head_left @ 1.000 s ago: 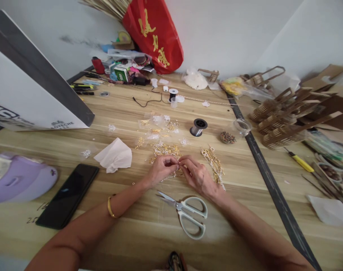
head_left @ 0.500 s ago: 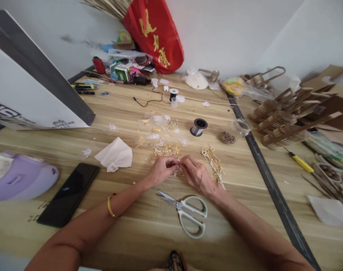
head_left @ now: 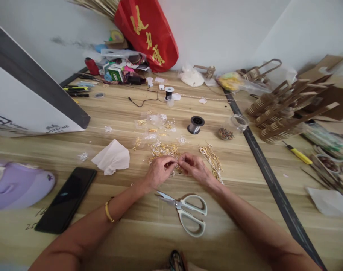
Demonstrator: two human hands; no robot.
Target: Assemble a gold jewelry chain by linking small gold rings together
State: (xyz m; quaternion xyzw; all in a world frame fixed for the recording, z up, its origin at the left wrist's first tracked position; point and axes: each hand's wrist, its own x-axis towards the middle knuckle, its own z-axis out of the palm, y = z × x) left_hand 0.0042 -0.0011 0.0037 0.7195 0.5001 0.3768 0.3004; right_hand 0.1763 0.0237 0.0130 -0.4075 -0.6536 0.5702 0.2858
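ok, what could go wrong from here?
1. The left hand and right hand are close together by the gold and silver pieces; anything in their grip, too small to make out, could drop and get lost there.
2. The scissors lie with tips toward the left forearm; lowering it might risk a jab.
3. The chains lie bunched beside the right hand and could snag.

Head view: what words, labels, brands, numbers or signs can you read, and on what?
"AOYECHE", probably, on the white box; its larger lettering is cut off, the line beneath too small.
"健力寶", apparently, in gold on the red bag.
"16" and probably "25", handwritten on the wooden desk beside the black smartphone.
Print on the green-and-white carton: too small to read.
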